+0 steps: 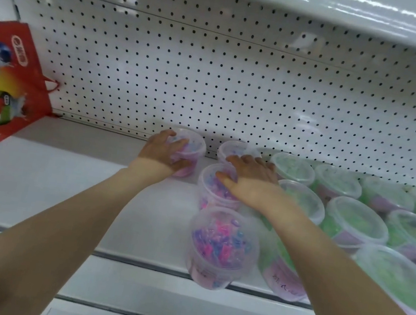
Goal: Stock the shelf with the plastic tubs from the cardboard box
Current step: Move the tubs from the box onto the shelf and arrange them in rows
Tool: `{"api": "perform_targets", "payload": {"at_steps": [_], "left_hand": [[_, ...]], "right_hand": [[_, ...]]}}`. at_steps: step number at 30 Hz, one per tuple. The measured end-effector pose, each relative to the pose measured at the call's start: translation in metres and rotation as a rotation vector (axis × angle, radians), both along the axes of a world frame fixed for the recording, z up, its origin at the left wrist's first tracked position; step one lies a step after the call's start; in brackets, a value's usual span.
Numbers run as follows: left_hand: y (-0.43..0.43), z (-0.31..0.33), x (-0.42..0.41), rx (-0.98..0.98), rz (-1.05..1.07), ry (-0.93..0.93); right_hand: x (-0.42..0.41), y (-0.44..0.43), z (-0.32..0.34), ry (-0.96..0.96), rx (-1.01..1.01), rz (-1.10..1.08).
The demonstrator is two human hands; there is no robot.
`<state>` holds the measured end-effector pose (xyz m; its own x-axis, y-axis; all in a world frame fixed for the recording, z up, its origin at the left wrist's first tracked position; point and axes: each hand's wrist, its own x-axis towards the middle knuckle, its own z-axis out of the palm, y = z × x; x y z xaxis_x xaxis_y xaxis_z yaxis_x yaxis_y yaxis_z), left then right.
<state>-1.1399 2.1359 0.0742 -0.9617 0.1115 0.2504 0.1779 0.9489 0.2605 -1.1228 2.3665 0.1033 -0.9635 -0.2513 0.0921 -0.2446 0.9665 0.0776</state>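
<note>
The left hand (pixel 166 151) grips a pink tub (pixel 188 151) standing at the back of the shelf (pixel 63 176), near the pegboard (pixel 213 77). The right hand (pixel 248 179) lies flat and open on the lid of a second pink tub (pixel 213 187), with two more before and behind it. Green tubs (pixel 353 222) crowd the right side. A red bag (pixel 1 88) leans at far left.

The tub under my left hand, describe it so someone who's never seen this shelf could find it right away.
Start at the white pegboard behind the shelf. At its foot stands a clear lidded tub of pink and blue pieces, gripped by the left hand. It is the leftmost tub, standing apart from the column of similar tubs and the green-filled ones to the right.
</note>
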Motion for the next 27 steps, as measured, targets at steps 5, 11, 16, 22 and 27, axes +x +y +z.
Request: {"api": "perform_targets", "payload": {"at_steps": [5, 11, 16, 22, 27], "left_hand": [[-0.006, 0.005, 0.009, -0.024, -0.037, 0.0], [-0.005, 0.034, 0.052, -0.083, -0.149, 0.231], [-0.012, 0.057, 0.105, -0.15, -0.244, 0.355], [-0.002, 0.073, 0.177, -0.211, -0.38, 0.53], [0.028, 0.065, 0.23, -0.22, -0.506, 0.582]], "right_hand": [[0.006, -0.002, 0.006, -0.038, -0.021, 0.0], [0.038, -0.001, 0.02, 0.18, -0.086, 0.122], [0.089, 0.002, 0.031, 0.317, -0.029, 0.191], [0.173, 0.014, 0.041, 0.384, 0.059, 0.184], [0.249, 0.043, 0.033, 0.391, 0.109, 0.111]]}}
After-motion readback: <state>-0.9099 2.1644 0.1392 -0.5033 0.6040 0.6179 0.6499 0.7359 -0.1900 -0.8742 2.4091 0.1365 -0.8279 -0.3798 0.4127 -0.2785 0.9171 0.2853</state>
